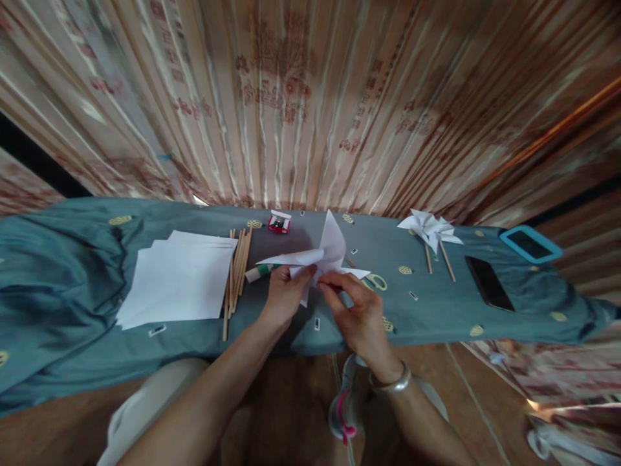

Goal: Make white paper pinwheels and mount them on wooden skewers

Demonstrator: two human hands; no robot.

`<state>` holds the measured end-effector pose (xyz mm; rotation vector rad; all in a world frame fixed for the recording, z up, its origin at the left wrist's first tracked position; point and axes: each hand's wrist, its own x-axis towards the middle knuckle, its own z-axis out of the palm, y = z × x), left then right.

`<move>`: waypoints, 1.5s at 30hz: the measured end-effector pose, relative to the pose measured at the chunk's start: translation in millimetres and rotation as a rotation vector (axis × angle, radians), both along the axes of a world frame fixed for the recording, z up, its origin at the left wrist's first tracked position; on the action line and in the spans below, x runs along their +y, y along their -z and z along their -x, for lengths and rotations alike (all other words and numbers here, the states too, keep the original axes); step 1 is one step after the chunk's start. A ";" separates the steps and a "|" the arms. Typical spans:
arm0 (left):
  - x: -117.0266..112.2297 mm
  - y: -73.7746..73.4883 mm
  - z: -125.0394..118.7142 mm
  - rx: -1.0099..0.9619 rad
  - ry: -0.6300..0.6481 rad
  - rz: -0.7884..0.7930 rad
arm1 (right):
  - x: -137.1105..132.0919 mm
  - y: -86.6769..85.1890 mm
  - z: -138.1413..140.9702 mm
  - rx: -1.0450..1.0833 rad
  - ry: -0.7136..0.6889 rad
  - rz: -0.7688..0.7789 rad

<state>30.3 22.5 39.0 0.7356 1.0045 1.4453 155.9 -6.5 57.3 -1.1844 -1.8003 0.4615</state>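
A white paper pinwheel (pixel 334 243) with its blades folded in is held up over the middle of the cloth. My left hand (pixel 287 291) is closed on its left side, thumb on the paper near the centre. My right hand (pixel 355 309) pinches close to the pinwheel's centre from the right; whatever small thing lies between those fingertips is too small to make out. Behind my right hand show the pale green handles of scissors (pixel 377 281). A green and white tube (pixel 259 272) lies just left of the pinwheel, partly covered by it.
Left lie a stack of white paper (pixel 177 281) and several wooden sticks (pixel 237 265). An open red box (pixel 279 222) stands at the back. Right are finished pinwheels (pixel 429 228) on sticks, a black phone (pixel 489 283) and a blue-framed device (pixel 530 244). A curtain (pixel 310 155) hangs behind.
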 end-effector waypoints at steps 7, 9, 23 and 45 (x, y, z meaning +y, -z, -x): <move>2.8 0.6 1.2 0.092 -0.022 0.017 | -1.8 0.8 7.4 -0.026 0.083 0.064; 3.4 1.4 1.4 0.116 -0.020 0.013 | -0.7 1.2 8.4 0.004 0.085 0.140; -1.7 -0.3 1.7 0.087 0.029 -0.029 | 17.0 5.2 0.9 0.258 0.002 0.314; -2.9 -1.9 3.0 0.103 0.037 -0.026 | 17.1 7.3 0.9 0.242 -0.008 0.265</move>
